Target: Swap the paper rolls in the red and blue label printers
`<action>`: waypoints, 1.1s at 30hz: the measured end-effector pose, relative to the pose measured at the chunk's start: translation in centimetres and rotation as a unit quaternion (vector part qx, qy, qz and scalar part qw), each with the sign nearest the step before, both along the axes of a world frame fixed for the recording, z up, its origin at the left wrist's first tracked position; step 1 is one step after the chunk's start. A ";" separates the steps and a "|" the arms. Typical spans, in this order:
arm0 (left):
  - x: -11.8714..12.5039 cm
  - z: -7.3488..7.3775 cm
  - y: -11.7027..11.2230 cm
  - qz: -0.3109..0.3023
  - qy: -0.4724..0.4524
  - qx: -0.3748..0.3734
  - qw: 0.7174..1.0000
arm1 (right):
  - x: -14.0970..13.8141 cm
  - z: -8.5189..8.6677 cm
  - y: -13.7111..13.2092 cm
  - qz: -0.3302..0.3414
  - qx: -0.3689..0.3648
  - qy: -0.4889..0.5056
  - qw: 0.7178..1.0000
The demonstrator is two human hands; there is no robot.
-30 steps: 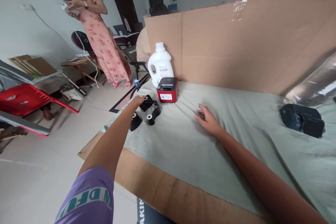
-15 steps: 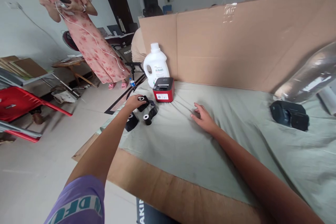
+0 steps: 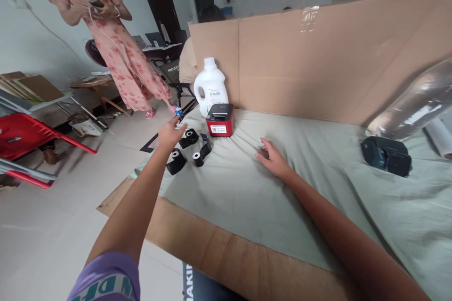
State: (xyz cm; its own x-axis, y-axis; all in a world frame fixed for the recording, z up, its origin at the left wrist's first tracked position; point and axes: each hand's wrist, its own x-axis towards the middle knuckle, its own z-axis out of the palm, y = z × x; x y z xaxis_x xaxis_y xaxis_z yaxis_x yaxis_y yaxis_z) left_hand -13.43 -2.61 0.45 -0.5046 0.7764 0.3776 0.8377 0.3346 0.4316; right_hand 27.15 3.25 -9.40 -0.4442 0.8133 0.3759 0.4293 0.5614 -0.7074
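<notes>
My left hand point(image 3: 171, 134) is raised just left of a black ribbon roll point(image 3: 189, 137) with a white core, its fingers apart and nothing in them. Close by, a second black ribbon roll point(image 3: 176, 162) lies nearer the table's edge, and a third one point(image 3: 201, 153) is partly unwound between two cores. Behind them stands a red and black box-shaped printer point(image 3: 221, 122) with a white label on its front. My right hand point(image 3: 273, 159) hovers over or rests on the cloth to the right, fingers loosely spread, holding nothing.
A white jug point(image 3: 210, 87) stands behind the printer. A cardboard panel point(image 3: 300, 70) borders the table's back. On the right lie a black device point(image 3: 385, 155) and a clear plastic-wrapped bundle point(image 3: 416, 99). A person in a pink dress point(image 3: 123, 61) stands at the far left.
My left hand has let go of the black ribbon roll and drawn left and up from it. My right hand stays in place. The standing person has shifted slightly.
</notes>
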 end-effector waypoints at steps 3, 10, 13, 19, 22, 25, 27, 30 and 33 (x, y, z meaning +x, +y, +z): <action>0.8 1.1 -1.4 0.027 -0.045 0.190 0.980 | -0.1 0.0 0.0 0.001 0.003 -0.004 1.000; 10.9 1.0 -5.3 -0.105 -0.074 0.271 0.954 | 2.2 0.9 -0.3 0.012 -0.021 -0.004 1.000; 19.2 -1.1 -5.9 -0.296 -0.094 0.148 0.939 | 6.7 1.5 -1.2 -0.004 -0.013 -0.028 1.000; 36.1 -4.4 -1.1 -0.453 -0.249 0.016 0.856 | 20.6 2.4 -4.3 -0.194 -0.028 -0.043 0.980; 43.9 -4.9 3.5 -0.444 -0.341 -0.035 0.828 | 27.9 2.1 -4.4 -0.410 0.003 0.003 0.912; 50.8 -5.2 7.6 -0.436 -0.372 -0.093 0.815 | 33.4 1.4 -2.5 -0.516 0.002 0.141 0.845; 54.5 -5.3 9.5 -0.439 -0.369 -0.106 0.812 | 35.3 1.0 -0.5 -0.501 -0.039 0.232 0.833; 58.1 -5.7 11.2 -0.447 -0.366 -0.117 0.808 | 35.7 0.8 2.0 -0.452 -0.083 0.274 0.845; 59.6 -6.3 12.0 -0.459 -0.364 -0.117 0.802 | 34.6 1.0 2.7 -0.424 -0.090 0.261 0.863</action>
State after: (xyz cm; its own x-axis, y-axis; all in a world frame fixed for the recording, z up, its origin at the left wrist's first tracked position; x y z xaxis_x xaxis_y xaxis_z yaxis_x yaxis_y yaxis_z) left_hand 46.19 9.39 -5.87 0.2994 0.9536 0.0325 0.3320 -0.1360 0.9334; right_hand 61.74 5.92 -8.44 0.5306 0.8288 0.1776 0.2287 0.0617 -0.9715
